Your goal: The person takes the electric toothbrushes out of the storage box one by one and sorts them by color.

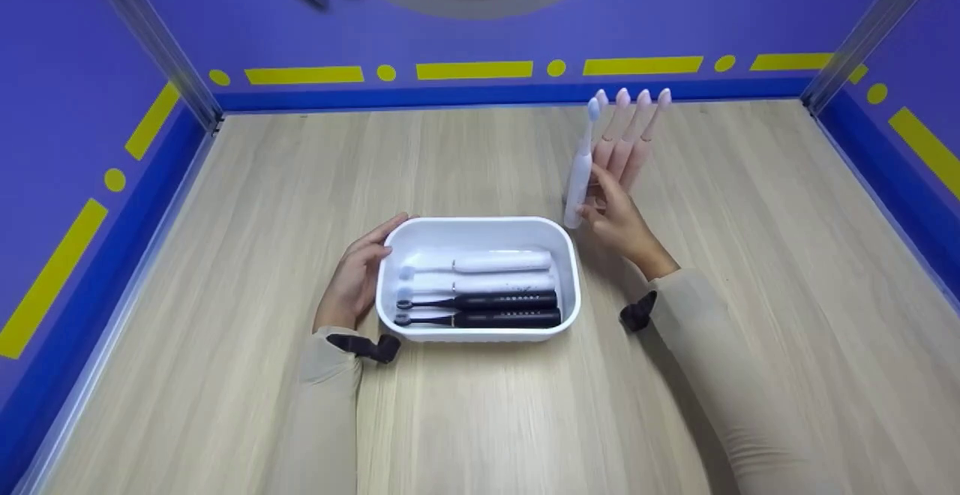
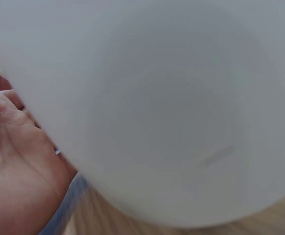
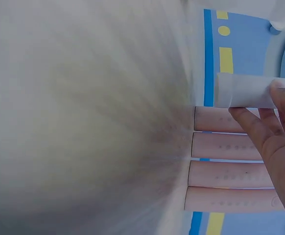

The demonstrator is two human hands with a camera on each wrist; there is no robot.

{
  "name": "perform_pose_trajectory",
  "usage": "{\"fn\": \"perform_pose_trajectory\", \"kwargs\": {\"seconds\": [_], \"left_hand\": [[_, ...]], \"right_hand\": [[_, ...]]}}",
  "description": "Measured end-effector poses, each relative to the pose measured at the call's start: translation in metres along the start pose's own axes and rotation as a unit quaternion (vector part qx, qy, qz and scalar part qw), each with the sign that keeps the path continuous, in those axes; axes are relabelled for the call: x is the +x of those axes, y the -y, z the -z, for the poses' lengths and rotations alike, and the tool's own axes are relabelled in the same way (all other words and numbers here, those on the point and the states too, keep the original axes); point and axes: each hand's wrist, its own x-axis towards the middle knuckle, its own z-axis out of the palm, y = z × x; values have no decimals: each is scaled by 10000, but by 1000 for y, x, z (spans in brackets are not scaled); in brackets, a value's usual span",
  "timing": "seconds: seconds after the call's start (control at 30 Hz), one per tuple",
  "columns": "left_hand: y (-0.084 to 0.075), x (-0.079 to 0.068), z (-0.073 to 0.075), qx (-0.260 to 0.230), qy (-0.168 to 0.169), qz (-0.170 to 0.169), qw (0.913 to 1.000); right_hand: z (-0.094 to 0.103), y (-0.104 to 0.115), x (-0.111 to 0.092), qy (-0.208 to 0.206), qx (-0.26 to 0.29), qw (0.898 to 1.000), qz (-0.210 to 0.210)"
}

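Note:
My right hand (image 1: 619, 217) pinches a white electric toothbrush (image 1: 579, 180) with a pale blue head, brush end up and slightly tilted. In the right wrist view, the base of this white toothbrush (image 3: 245, 91) is off the table. Behind my fingers, several pink electric toothbrushes (image 1: 641, 146) stand upright in a row. My left hand (image 1: 351, 281) touches the left end of a white bin (image 1: 480, 335), with its thumb at the rim and fingers extended along the corner. Two white toothbrushes (image 1: 502, 261) and two black toothbrushes (image 1: 510, 318) lie side by side in the bin, heads left.
The wood-grain table (image 1: 480, 420) carries the bin near its middle. Blue-purple panels with yellow marks (image 1: 474, 70) enclose the back and both sides. The pink toothbrushes stand close together near the back right. Black wrist straps (image 1: 637, 311) sit on both sleeves.

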Motion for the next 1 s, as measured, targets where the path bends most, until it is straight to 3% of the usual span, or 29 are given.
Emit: {"fn": "perform_pose_trajectory", "kwargs": {"seconds": [0.5, 0.83, 1.0], "left_hand": [[0, 0, 1, 72, 51, -34, 10000], [0, 0, 0, 71, -23, 4, 10000], [0, 1, 0, 53, -30, 30, 10000]], "right_hand": [[2, -2, 2, 458, -253, 9983, -266], [5, 35, -3, 594, -264, 9973, -339], [5, 35, -3, 616, -226, 9977, -189]]}}
